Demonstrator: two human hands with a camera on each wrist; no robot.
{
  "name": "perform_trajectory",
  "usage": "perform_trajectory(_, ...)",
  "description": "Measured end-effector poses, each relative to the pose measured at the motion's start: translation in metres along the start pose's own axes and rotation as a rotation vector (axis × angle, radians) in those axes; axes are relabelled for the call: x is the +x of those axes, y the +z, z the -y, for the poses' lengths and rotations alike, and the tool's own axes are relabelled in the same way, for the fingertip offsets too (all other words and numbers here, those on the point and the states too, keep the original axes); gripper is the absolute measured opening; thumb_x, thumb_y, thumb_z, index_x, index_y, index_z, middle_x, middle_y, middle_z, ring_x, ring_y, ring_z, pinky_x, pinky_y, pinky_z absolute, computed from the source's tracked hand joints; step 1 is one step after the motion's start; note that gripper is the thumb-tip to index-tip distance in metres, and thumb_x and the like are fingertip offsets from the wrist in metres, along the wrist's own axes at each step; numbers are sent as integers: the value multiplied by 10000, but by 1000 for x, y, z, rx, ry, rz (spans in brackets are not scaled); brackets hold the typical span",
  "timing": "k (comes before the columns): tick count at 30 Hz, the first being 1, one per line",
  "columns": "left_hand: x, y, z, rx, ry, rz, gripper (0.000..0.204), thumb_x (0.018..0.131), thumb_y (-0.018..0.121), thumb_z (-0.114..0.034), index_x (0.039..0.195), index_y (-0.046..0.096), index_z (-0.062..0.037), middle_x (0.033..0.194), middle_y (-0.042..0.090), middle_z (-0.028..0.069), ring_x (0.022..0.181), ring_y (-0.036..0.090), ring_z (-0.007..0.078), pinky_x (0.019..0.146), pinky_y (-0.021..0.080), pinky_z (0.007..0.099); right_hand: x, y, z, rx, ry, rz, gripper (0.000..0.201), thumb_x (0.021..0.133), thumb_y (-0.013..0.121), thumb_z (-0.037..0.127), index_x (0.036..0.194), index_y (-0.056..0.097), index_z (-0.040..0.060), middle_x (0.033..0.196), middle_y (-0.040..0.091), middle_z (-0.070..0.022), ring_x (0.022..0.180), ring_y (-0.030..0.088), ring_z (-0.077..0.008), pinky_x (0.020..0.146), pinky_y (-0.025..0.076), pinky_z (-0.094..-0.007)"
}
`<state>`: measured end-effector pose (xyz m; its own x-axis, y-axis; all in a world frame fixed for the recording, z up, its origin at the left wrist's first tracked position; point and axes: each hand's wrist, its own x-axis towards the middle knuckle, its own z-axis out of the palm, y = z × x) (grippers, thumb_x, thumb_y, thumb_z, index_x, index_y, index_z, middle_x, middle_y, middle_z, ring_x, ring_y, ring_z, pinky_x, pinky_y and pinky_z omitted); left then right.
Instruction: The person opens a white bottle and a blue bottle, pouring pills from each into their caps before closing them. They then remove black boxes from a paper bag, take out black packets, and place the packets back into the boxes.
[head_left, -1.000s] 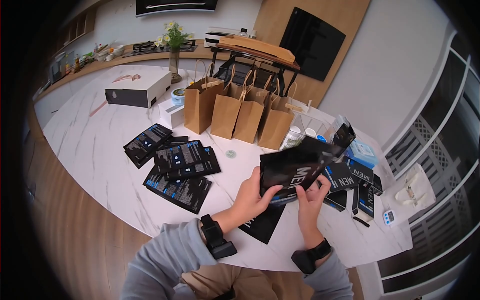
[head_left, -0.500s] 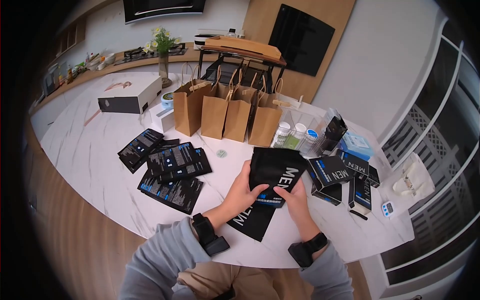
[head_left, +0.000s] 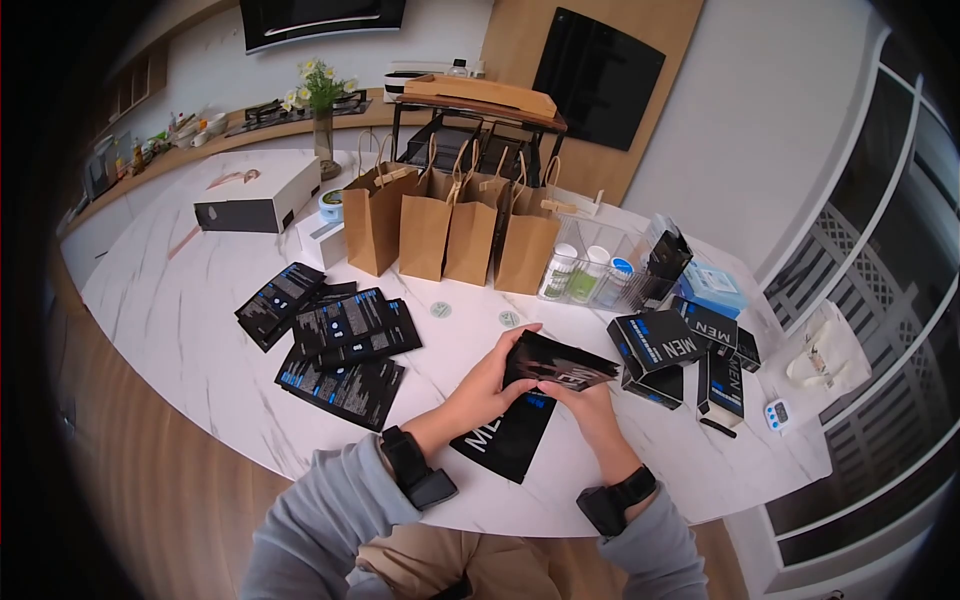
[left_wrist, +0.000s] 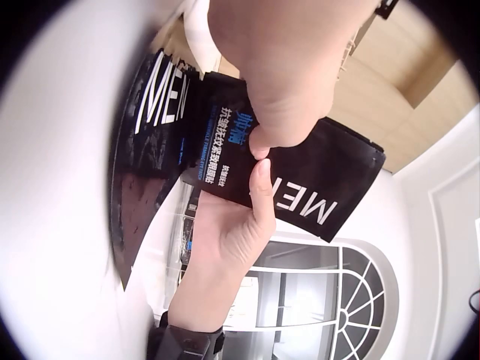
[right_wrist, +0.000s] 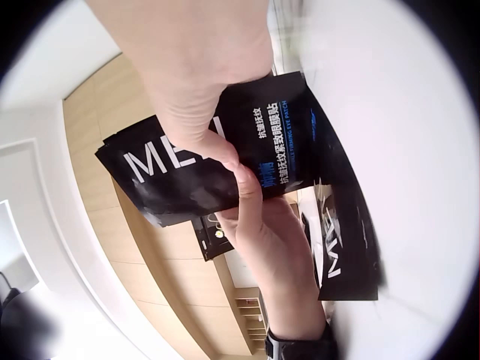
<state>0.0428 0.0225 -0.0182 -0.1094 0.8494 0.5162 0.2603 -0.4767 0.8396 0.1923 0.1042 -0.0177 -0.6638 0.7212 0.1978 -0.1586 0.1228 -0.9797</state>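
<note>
Both hands grip a small stack of black eye patch sachets (head_left: 565,365), printed MEN in white. My left hand (head_left: 487,388) holds the left edge and my right hand (head_left: 590,408) the right. The thumbs meet across the front face, as the left wrist view shows on the printed sachet (left_wrist: 300,169); fingers behind the stack are largely hidden. Beneath the hands, another MEN sachet (head_left: 508,440) lies on the white marbled table (head_left: 400,470). To the left, a loose pile of similar sachets (head_left: 345,330) shows blue and white text.
Black MEN boxes (head_left: 655,345) are heaped at the right, near a small timer (head_left: 777,415) and a white bag (head_left: 828,355). Behind stand brown paper bags (head_left: 425,235) and a clear organizer (head_left: 600,260) with bottles. A round sticker (head_left: 510,319) lies beyond the hands.
The hands have brought the held sachets left and lower, and the stack has tipped so its edges show. A round sticker formerly behind it is visible. The head view has shifted slightly.
</note>
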Motion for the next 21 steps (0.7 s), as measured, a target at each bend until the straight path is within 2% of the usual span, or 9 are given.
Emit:
perform_trajectory(1,-1,-1,-2,2,1,2,657,754,619,29,1300,262,-44,1097,468,109,1031,478,182,923,353,300,0,1,0,-78,-112,-11,319,708,691,26,987,537,1,909,578,-33,858,542,-101,771,439,-225)
perform_trajectory(3,-3,-5,-6,190,68,22,536,765,595,7,1245,362,-46,1117,504,157,1057,478,297,898,365,343,-3,7,9,-92,-249,-3,261,714,677,10,942,551,-8,878,588,-38,847,548,-102,763,443,-218)
perform_trajectory(6,-3,-2,-6,207,129,-34,505,742,624,15,1189,392,-13,1029,538,140,978,523,258,901,370,299,-2,5,5,-80,-300,-13,263,717,673,4,948,547,-10,878,587,-40,839,548,-111,756,442,-222)
perform_trajectory(7,-4,-1,-3,207,122,-36,505,742,624,15,1189,392,-13,1029,538,140,978,523,258,901,370,299,-1,3,-2,-106,-262,-64,268,714,682,18,943,547,-13,881,590,-40,839,548,-109,751,444,-229)
perform_trajectory(9,-3,1,8,207,-51,-155,535,734,652,-30,1196,384,3,1025,548,166,980,532,275,890,386,306,6,-2,-11,-118,-115,-47,318,691,712,47,961,552,-4,896,598,-43,840,550,-115,761,446,-246)
perform_trajectory(12,-5,-3,27,272,-169,-85,516,730,666,-114,1161,403,-9,980,560,209,913,551,347,783,432,360,9,-8,-20,-125,-20,-21,362,679,726,61,987,547,-4,908,601,-48,840,551,-124,771,445,-258)
perform_trajectory(13,-5,-4,29,355,-88,-92,514,734,669,-141,1150,400,-8,950,570,224,902,550,378,763,440,373,10,-9,-20,-139,15,-4,381,675,731,67,999,544,-6,917,603,-52,840,553,-131,775,445,-263)
perform_trajectory(17,-4,-5,16,326,-92,-103,509,734,672,-159,1139,405,-4,947,568,241,897,541,404,751,442,392,6,-3,-19,-113,-98,-124,372,677,727,69,993,548,-13,927,606,-60,841,555,-142,770,445,-265)
perform_trajectory(21,-2,-4,6,409,-94,-108,557,736,672,-157,1174,358,-15,942,562,258,904,536,414,758,439,401,8,-9,-22,-169,-148,-108,348,695,709,64,995,551,-12,923,608,-58,839,555,-138,762,445,-264)
